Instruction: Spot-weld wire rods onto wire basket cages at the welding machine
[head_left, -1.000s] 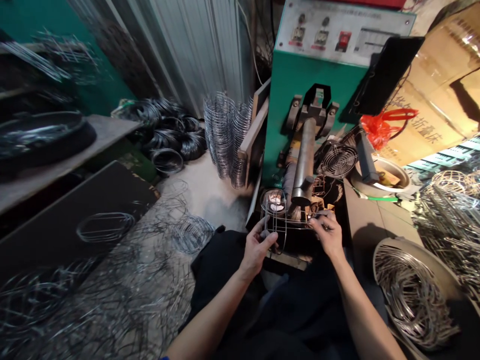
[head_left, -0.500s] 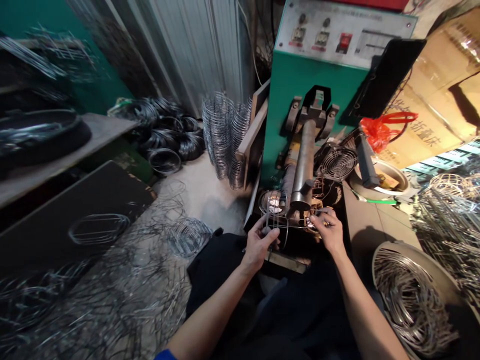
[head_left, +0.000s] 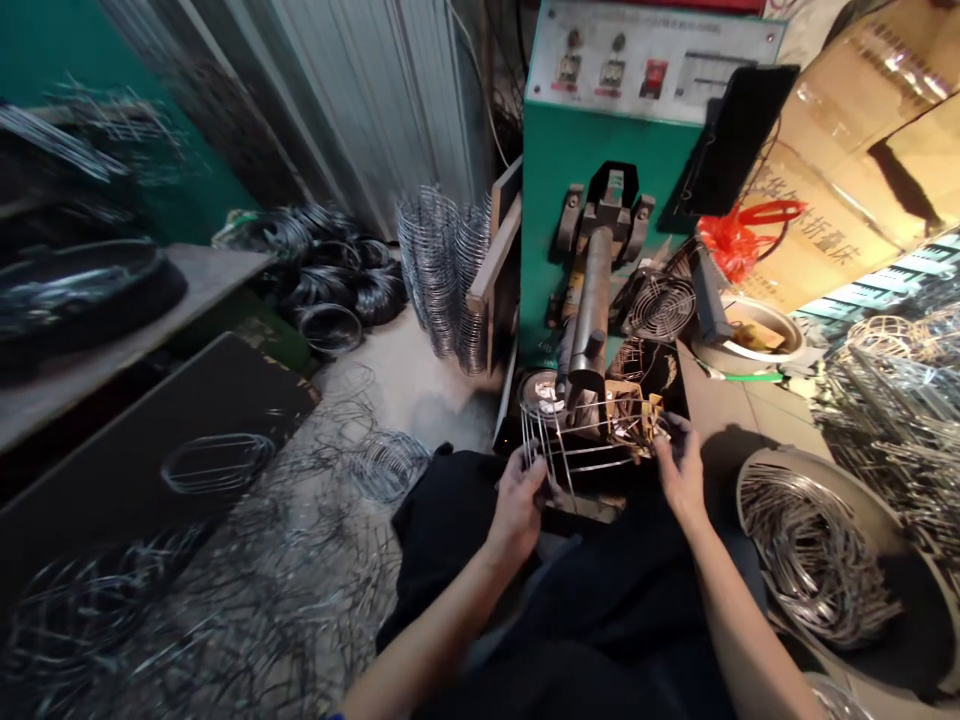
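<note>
Silvery wire frame, thin crossing rods, tilted, held in left hand.

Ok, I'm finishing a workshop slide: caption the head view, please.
Left hand holding a wire frame before a green machine, right hand close by, bundled wires in a basin at right.

Far right, cardboard box: large dark Chinese characters ending "折叠床", "华" nearer line's start, others unclear. Smaller print at box top blurred. Far control panel on green machine: heading, red labels under switches, right-hand plate, all too small to read. Pale marks low on machine front unreadable.
</note>
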